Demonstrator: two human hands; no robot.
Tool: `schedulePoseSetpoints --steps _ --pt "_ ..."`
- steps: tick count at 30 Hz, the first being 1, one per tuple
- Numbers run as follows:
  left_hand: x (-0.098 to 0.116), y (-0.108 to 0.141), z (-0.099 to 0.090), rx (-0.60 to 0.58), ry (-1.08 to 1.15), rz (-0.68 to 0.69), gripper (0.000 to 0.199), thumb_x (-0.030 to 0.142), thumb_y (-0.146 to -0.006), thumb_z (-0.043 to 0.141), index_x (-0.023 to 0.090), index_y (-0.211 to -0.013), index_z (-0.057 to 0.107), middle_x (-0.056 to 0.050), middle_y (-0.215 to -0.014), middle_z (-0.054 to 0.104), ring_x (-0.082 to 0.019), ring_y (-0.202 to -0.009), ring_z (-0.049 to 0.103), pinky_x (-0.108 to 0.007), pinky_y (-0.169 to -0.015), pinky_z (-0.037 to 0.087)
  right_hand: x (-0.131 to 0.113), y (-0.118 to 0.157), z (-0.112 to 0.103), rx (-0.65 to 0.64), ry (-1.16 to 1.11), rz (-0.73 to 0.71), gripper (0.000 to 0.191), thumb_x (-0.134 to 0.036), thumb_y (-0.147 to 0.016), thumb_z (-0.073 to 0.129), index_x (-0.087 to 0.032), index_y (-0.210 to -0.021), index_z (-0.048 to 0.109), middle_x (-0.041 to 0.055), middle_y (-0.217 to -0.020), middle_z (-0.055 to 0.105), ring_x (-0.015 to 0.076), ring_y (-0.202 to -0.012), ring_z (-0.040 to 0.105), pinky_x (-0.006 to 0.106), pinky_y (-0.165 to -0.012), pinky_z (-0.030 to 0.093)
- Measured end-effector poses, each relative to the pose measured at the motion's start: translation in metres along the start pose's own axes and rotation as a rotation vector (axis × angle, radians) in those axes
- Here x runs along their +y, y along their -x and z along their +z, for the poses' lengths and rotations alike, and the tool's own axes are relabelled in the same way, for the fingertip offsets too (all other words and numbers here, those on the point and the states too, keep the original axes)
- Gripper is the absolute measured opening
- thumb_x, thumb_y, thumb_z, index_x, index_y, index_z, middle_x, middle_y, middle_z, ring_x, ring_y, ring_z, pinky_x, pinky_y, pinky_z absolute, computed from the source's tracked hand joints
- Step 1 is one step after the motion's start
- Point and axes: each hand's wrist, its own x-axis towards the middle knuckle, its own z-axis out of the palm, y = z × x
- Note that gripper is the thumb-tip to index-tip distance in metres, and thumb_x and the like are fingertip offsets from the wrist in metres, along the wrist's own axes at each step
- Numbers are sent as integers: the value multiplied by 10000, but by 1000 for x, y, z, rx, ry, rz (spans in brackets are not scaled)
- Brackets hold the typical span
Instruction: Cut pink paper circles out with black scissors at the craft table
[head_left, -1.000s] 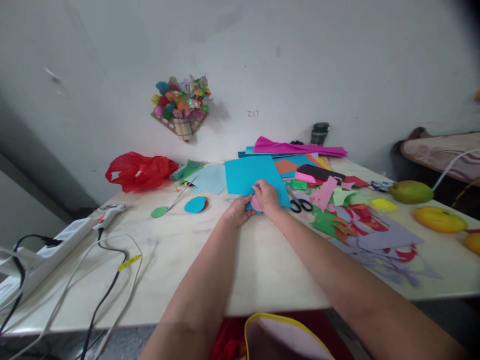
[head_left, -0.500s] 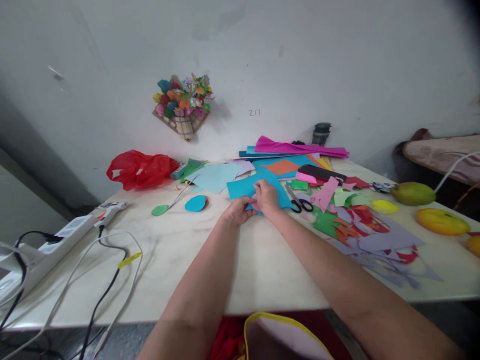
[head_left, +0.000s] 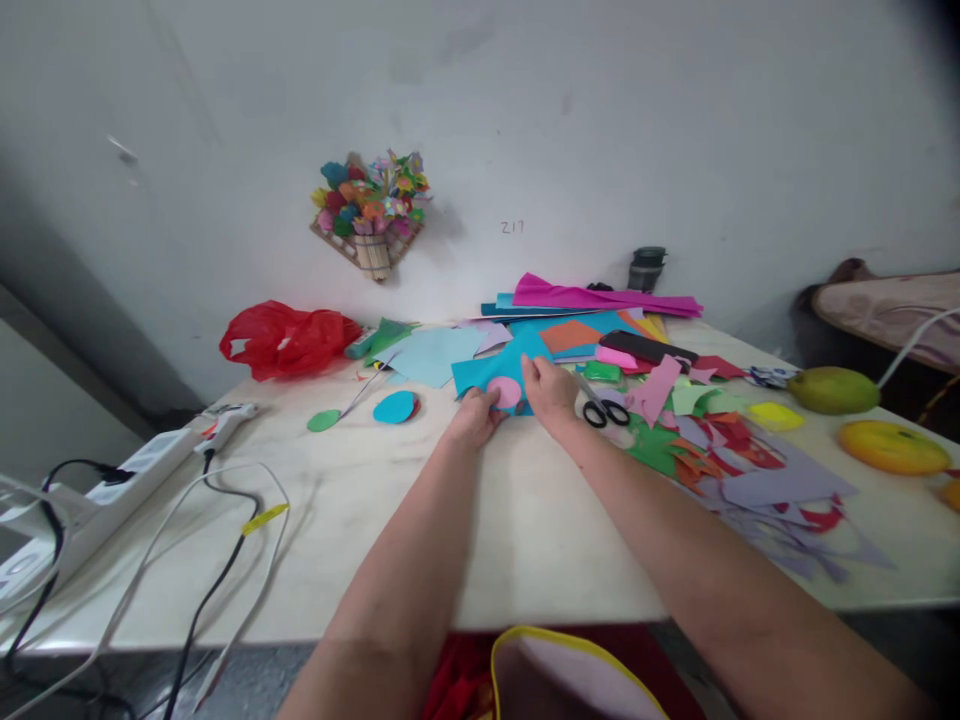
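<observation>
My left hand [head_left: 476,414] pinches the lower left of a bright blue paper sheet [head_left: 508,362], its thumb at the edge of a pink paper disc [head_left: 505,391] lying against the blue. My right hand [head_left: 551,388] grips the sheet's right side between thumb and fingers. Just right of that hand lie black-handled scissors [head_left: 606,412], and farther right, paper scraps [head_left: 780,484]. Left of my hands sits a blue paper disc [head_left: 393,407], then a green one [head_left: 324,420]; beyond them, a red plastic bag [head_left: 292,342].

Blue sheet [head_left: 501,364] held tilted; pink circle [head_left: 505,392] against lower part.
</observation>
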Motion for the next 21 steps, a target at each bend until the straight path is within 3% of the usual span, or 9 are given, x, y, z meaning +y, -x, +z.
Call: schedulePoseSetpoints --steps 3,5,9,12,14,17,21 --pt "4 1 1 57 35 38 159 62 -813 538 160 -725 449 6 -648 530 -88 -528 520 -210 -508 473 0 -2 -2 -124 -102 61 455 -429 -886 419 -192 -510 516 61 -559 580 174 -600 505 275 -553 277" --pt "6 1 2 60 49 46 147 69 -824 520 160 -728 456 2 -659 533 -94 -558 529 -213 -533 475 0 -3 -1 -282 -257 164 495 -469 -868 430 -194 -461 491 43 -478 539 154 -524 491 264 -525 299" --pt "8 -2 0 101 87 54 149 68 -827 501 166 -725 455 -5 -700 530 -104 -629 542 -233 -616 482 -4 -2 1 -667 -579 588 535 -581 -820 458 -184 -463 487 24 -377 476 97 -350 372 227 -394 275" --pt "7 -6 -4 127 123 82 160 63 -806 529 170 -721 447 -1 -711 512 -99 -641 532 -224 -631 465 -7 -1 1 -803 -707 784 538 -643 -789 478 -166 -544 517 51 -431 538 84 -324 370 205 -327 233" --pt "6 -8 -5 106 125 85 146 74 -796 551 165 -730 457 1 -699 507 -100 -611 516 -229 -600 456 -9 1 3 -783 -825 811 464 -579 -800 525 -161 -598 525 50 -483 567 98 -355 441 203 -326 284" --pt "5 -6 -5 14 78 56 117 129 -804 563 159 -739 471 -2 -654 508 -124 -575 516 -243 -516 437 -11 6 8 -651 -1026 774 283 -398 -804 603 -162 -659 545 -11 -488 516 109 -415 506 203 -360 362" --pt "3 -1 -3 -40 39 33 149 148 -798 594 151 -701 481 -12 -646 538 -125 -579 530 -235 -507 442 -9 11 19 -428 -1087 731 210 -311 -712 706 -156 -663 572 -41 -489 490 87 -413 456 201 -360 364"
